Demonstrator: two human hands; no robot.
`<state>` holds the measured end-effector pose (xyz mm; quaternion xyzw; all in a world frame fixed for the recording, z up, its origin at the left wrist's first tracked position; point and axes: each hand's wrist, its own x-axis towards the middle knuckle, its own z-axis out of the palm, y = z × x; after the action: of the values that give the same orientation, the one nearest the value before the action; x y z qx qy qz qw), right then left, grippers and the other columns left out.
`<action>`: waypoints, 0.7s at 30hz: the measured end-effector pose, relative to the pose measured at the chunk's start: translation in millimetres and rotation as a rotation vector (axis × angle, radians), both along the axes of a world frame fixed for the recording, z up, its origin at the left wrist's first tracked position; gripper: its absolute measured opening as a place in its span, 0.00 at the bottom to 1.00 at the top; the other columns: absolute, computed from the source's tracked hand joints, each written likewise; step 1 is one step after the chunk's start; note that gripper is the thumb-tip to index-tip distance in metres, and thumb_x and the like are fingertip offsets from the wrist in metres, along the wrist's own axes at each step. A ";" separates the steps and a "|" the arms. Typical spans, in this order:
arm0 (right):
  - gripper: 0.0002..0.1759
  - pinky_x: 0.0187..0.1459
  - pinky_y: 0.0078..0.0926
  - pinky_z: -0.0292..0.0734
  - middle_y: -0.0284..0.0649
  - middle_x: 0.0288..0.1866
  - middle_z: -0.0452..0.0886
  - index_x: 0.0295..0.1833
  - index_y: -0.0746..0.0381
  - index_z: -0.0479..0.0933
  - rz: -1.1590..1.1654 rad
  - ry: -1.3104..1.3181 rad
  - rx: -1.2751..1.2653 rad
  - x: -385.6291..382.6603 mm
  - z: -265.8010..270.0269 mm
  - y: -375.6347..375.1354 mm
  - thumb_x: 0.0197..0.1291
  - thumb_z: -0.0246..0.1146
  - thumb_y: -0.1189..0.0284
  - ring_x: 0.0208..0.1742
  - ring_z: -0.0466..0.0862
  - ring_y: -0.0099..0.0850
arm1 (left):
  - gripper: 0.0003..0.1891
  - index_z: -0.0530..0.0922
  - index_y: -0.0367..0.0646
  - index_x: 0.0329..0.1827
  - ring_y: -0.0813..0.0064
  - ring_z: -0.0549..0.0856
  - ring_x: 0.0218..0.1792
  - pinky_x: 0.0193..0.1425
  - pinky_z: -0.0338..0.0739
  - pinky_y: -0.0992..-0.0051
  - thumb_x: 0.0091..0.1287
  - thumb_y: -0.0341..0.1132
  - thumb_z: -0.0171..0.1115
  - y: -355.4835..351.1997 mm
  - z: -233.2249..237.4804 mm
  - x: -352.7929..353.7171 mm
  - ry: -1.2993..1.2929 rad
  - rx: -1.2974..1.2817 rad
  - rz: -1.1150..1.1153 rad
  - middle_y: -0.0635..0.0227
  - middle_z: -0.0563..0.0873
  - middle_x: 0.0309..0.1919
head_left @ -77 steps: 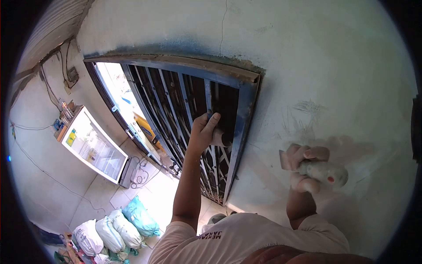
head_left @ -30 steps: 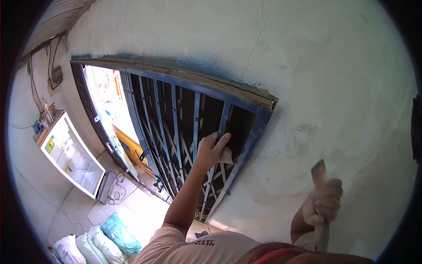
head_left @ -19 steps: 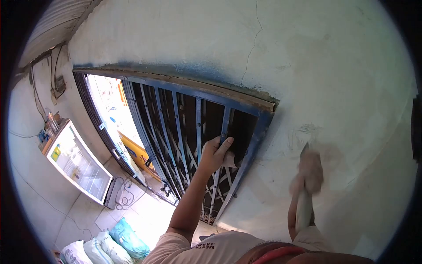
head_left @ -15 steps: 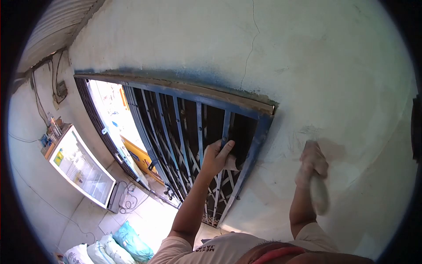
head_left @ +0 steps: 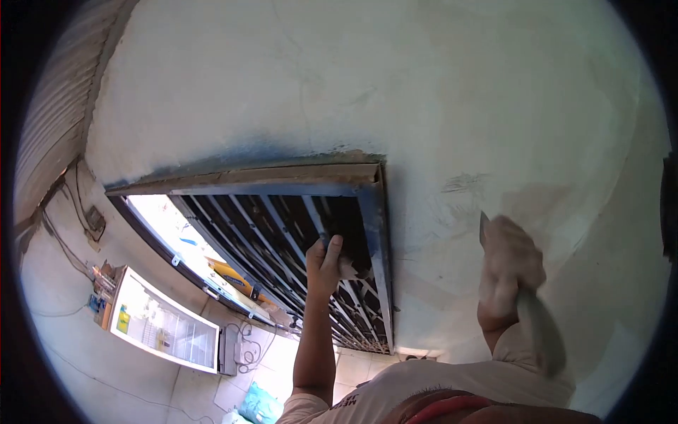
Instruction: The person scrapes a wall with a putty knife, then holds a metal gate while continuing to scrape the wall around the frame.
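My left hand (head_left: 323, 265) is closed around an upright blue bar of the folding metal gate (head_left: 378, 247), thumb pointing up. Just beside its palm is a pale, curved piece (head_left: 349, 270) that I cannot make out. Close to the plastered wall, my right hand (head_left: 510, 265) is closed on a scraper-like tool (head_left: 542, 336), blurred by motion. A thin dark blade edge (head_left: 483, 227) sticks out above the fist, and a long pale part extends below it. Dark scratch marks (head_left: 464, 183) show on the wall (head_left: 438, 106) above and left of this hand.
A grey-brown ledge (head_left: 268, 175) runs over the gate, with blue paint smeared above. At left are a lit glass display fridge (head_left: 166, 321), wall cables (head_left: 74, 205) and a corrugated roof (head_left: 67, 106). A turquoise bag (head_left: 260, 404) lies on the floor below.
The view has turned, so the gate sits lower and further left. My right hand and its tool have shifted right and tilted. My left hand keeps holding the gate bar.
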<state>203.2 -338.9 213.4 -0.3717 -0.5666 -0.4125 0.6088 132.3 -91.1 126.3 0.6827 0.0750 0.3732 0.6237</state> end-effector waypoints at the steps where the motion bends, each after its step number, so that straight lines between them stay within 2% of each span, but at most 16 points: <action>1: 0.22 0.24 0.28 0.55 0.29 0.16 0.54 0.23 0.56 0.55 0.063 -0.132 0.046 -0.2 -3.6 -2.2 0.65 0.53 0.58 0.19 0.58 0.26 | 0.15 0.74 0.39 0.27 0.89 0.69 0.20 0.23 0.63 0.85 0.69 0.40 0.56 0.0 -2.4 0.2 -0.011 -0.025 -0.007 0.79 0.74 0.18; 2: 0.22 0.24 0.28 0.55 0.29 0.16 0.54 0.23 0.56 0.55 0.123 -0.264 0.089 -0.2 -6.1 -2.8 0.65 0.53 0.57 0.19 0.58 0.26 | 0.14 0.74 0.40 0.28 0.89 0.69 0.20 0.23 0.62 0.85 0.69 0.40 0.56 -0.7 -3.7 0.2 -0.021 -0.052 -0.016 0.79 0.74 0.19; 4: 0.23 0.24 0.27 0.57 0.30 0.15 0.54 0.24 0.56 0.55 -0.020 -0.158 0.223 18.8 -19.3 12.8 0.65 0.54 0.56 0.16 0.57 0.26 | 0.13 0.75 0.40 0.30 0.89 0.70 0.20 0.23 0.62 0.86 0.69 0.39 0.56 -2.5 -2.6 1.0 -0.025 -0.067 -0.037 0.79 0.74 0.19; 7: 0.23 0.22 0.27 0.59 0.30 0.14 0.56 0.23 0.55 0.55 0.062 -0.047 0.012 34.6 -10.4 8.9 0.65 0.54 0.57 0.15 0.58 0.26 | 0.12 0.75 0.40 0.31 0.89 0.69 0.20 0.23 0.62 0.85 0.69 0.39 0.55 2.1 -7.7 0.8 -0.010 -0.049 -0.026 0.79 0.74 0.20; 10: 0.20 0.17 0.29 0.57 0.32 0.14 0.61 0.22 0.57 0.57 0.133 -0.275 0.238 25.6 -17.8 -6.5 0.63 0.56 0.64 0.13 0.61 0.27 | 0.13 0.74 0.40 0.31 0.88 0.70 0.21 0.23 0.61 0.85 0.69 0.41 0.55 4.5 -8.3 0.9 0.008 -0.022 -0.032 0.79 0.74 0.20; 16: 0.26 0.20 0.25 0.53 0.27 0.14 0.54 0.23 0.54 0.54 0.219 -0.047 0.176 50.3 -4.4 5.3 0.64 0.51 0.49 0.14 0.55 0.23 | 0.15 0.71 0.42 0.27 0.88 0.67 0.19 0.22 0.59 0.84 0.69 0.42 0.55 6.1 -17.8 3.3 0.028 0.012 0.066 0.78 0.72 0.18; 21: 0.26 0.19 0.25 0.52 0.27 0.14 0.54 0.23 0.54 0.54 0.314 -0.045 0.085 58.4 -1.9 -5.1 0.64 0.51 0.48 0.13 0.54 0.23 | 0.14 0.69 0.44 0.27 0.88 0.66 0.17 0.20 0.57 0.85 0.69 0.41 0.56 -1.6 -13.8 7.0 -0.037 -0.113 0.078 0.77 0.71 0.17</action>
<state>261.6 -344.0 211.6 -0.2434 -0.6133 -0.3440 0.6681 139.3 -92.7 112.6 0.6358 0.1110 0.4050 0.6476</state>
